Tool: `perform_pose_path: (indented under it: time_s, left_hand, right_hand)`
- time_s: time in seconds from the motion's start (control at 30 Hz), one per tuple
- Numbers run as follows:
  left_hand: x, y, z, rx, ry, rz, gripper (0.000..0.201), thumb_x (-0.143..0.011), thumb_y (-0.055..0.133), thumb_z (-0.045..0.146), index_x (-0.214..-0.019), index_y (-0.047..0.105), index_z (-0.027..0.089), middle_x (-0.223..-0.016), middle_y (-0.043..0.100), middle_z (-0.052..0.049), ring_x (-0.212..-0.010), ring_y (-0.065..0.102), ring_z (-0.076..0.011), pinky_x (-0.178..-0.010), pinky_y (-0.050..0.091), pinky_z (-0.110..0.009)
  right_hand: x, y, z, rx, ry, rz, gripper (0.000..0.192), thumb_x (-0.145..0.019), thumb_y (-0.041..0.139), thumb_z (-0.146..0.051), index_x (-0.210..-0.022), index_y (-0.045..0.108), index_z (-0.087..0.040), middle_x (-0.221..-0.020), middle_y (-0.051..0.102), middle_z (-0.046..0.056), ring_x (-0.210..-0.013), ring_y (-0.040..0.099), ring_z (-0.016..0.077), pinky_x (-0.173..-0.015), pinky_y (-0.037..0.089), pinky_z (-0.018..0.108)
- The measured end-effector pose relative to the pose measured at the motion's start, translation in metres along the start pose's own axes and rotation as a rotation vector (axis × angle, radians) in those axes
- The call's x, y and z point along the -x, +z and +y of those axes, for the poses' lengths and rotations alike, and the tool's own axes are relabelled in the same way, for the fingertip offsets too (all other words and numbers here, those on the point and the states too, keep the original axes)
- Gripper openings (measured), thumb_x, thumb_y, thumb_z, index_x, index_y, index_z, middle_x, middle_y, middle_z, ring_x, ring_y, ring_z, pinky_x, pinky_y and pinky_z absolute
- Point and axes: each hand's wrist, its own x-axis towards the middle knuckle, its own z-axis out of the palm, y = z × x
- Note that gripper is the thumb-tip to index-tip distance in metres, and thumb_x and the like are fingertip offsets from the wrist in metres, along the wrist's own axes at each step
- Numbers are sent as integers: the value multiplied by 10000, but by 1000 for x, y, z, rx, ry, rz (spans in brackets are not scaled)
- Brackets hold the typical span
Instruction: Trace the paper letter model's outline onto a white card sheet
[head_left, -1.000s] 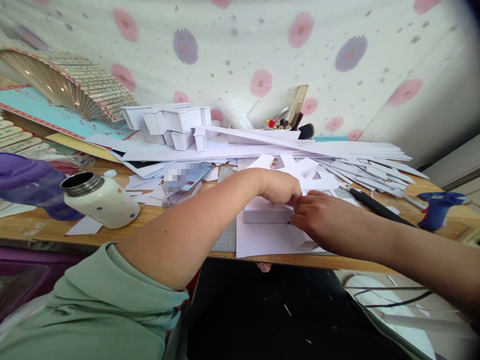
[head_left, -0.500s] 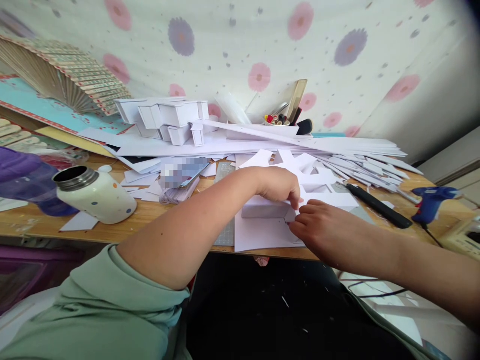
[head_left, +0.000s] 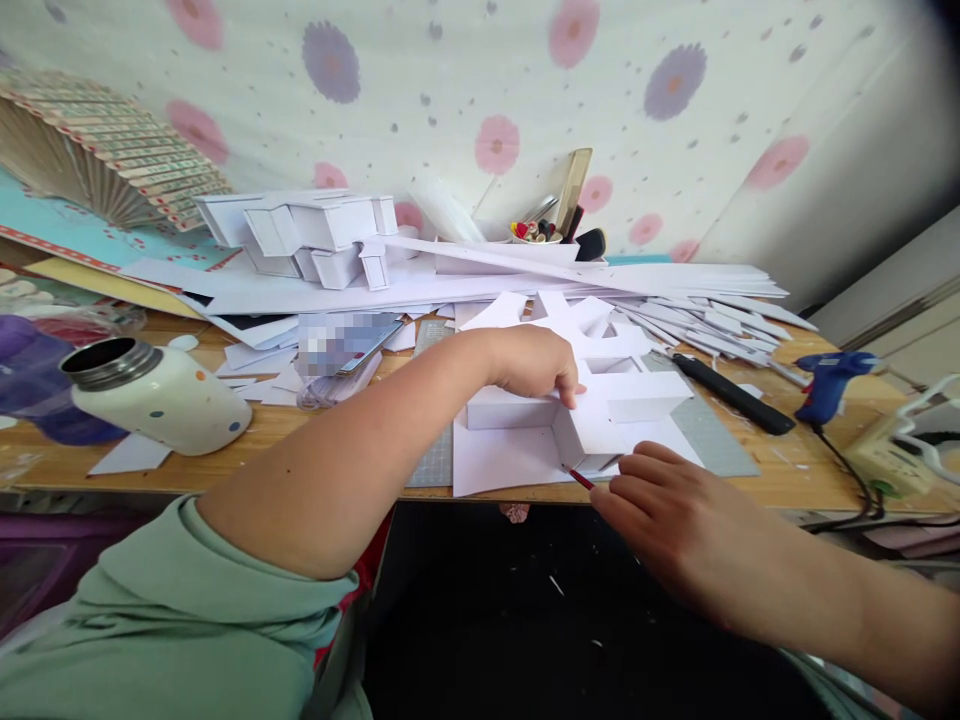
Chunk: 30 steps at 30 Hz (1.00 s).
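Right hand: the right hand (head_left: 675, 520) sits nearest, at the table's front edge, its fingers curled around a thin red-tipped tool (head_left: 579, 478) whose tip points at the paper model; only the tip shows.
Left hand: the left hand (head_left: 534, 362) reaches in from the left, its forearm crossing the desk, and pinches the top edge of a wall of the white paper model (head_left: 570, 410).
Paper model: it stands on a white sheet (head_left: 502, 460) over a grey cutting mat (head_left: 705, 430), near the front edge of the wooden table (head_left: 780, 470), made of low folded walls.
Left of it: a white dotted flask (head_left: 154, 395) lies tilted with its metal mouth open, beside a purple container (head_left: 30, 375).
Right of it: a black knife-like tool (head_left: 731, 393) lies on the mat; a blue glue gun (head_left: 829, 380) rests further right.
Behind: loose white offcuts (head_left: 720, 320), a stack of small white boxes (head_left: 307, 235), and a cup of pens (head_left: 536, 232).
Far back: an open fan (head_left: 97, 150) leans against flowered cloth (head_left: 465, 90).
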Motion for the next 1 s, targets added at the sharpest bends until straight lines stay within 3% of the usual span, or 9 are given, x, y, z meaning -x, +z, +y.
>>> perform_pose_path:
  time_s: [0.2,0.4,0.53,0.63,0.77,1.0]
  left_hand:
    - [1,-3,5,-10,-40,-18,423,-773,477,62,-1025,706,313,-1202,639,62,-984,600,-132,-831,408,-236]
    - [2,-3,7,-37,-43,-36,474,-736,449,26,-1022,704,305,-1231,618,88,-1029,581,-124,-833,402,-225]
    - [5,1,7,-75,-39,-7,493,-722,451,24,-1041,692,312,-1214,633,83,-1037,572,-141,-824,396,-245]
    - [7,3,8,-110,-30,22,504,-748,441,37,-1084,671,334,-1194,643,88,-1029,567,-151,-805,387,-260]
    - [8,4,10,-155,-22,48,481,-796,448,82,-1127,651,365,-1148,664,82,-976,572,-160,-747,374,-271]
    - [11,10,13,-239,-32,104,400,-831,465,149,-1096,672,366,-1000,696,8,-750,544,-182,-601,310,-301]
  right_hand:
    - [13,4,1,-29,10,61,203,-868,436,-77,-941,616,-138,-731,589,58,-679,479,204,-643,325,349]
    - [24,13,-2,-202,69,334,174,-864,488,-71,-984,580,-158,-720,610,43,-662,519,175,-622,399,319]
    - [26,14,7,-458,242,465,194,-856,544,-76,-997,571,-205,-705,587,-1,-617,536,123,-562,429,239]
    - [16,11,21,-460,321,508,136,-882,555,-135,-986,577,-219,-734,606,4,-624,563,117,-557,442,227]
    - [-7,12,35,-389,245,497,48,-902,545,-180,-935,570,-203,-774,620,27,-714,573,140,-638,460,258]
    - [-26,28,39,-143,214,374,87,-922,497,-209,-915,579,-180,-823,648,58,-790,561,184,-710,443,318]
